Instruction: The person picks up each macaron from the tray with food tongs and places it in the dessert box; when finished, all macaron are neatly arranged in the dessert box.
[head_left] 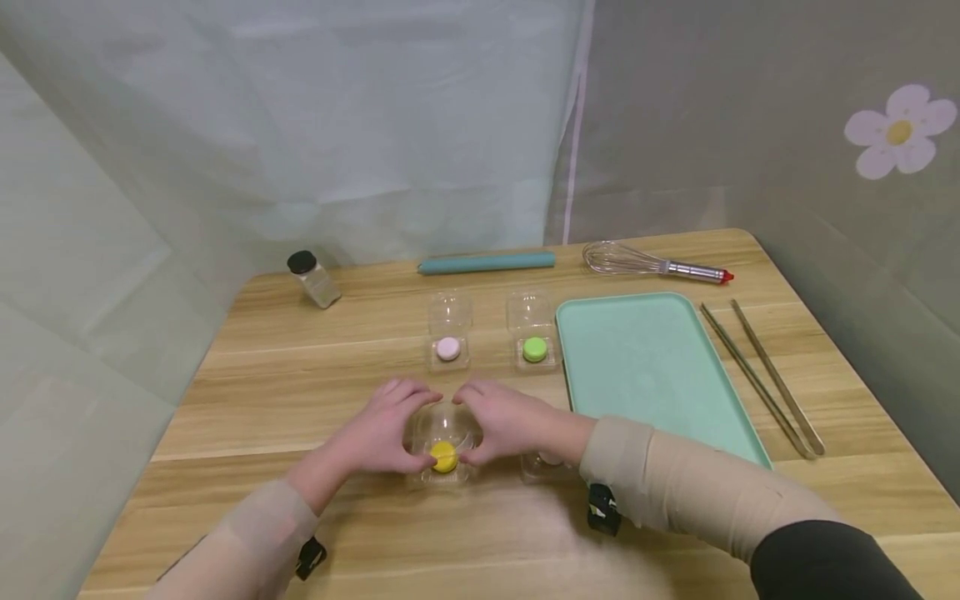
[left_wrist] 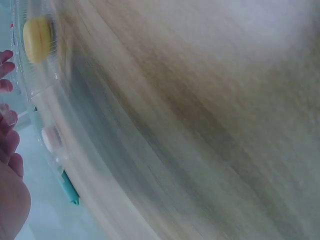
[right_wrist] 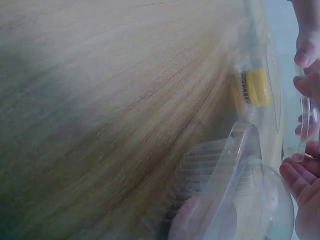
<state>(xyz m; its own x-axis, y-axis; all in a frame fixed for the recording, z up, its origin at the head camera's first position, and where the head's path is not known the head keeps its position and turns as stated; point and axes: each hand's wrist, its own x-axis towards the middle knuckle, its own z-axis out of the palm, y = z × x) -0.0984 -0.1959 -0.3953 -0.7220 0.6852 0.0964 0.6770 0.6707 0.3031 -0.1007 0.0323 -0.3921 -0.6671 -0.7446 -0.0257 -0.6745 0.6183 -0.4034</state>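
Note:
Both hands hold the clear domed plastic lid [right_wrist: 306, 122] of a small box between them. My left hand [head_left: 386, 429] grips its left side and my right hand [head_left: 506, 417] its right side, thumbs toward me. Under the lid, a yellow macaron [head_left: 444, 457] sits in the clear box base [left_wrist: 32, 80]. Close to the right wrist is another clear box [right_wrist: 245, 145], its dome down over a pinkish macaron [right_wrist: 200, 220]; the right hand partly hides it in the head view. Farther back, a pink macaron [head_left: 448, 348] and a green macaron [head_left: 535, 349] sit in boxes with raised lids.
A mint-green tray [head_left: 645, 358] lies on the right of the wooden table, with two metal sticks [head_left: 772, 375] beside it. Along the back are a black-capped jar [head_left: 315, 279], a teal cylinder [head_left: 487, 263] and a whisk [head_left: 652, 264]. Fabric walls surround the table.

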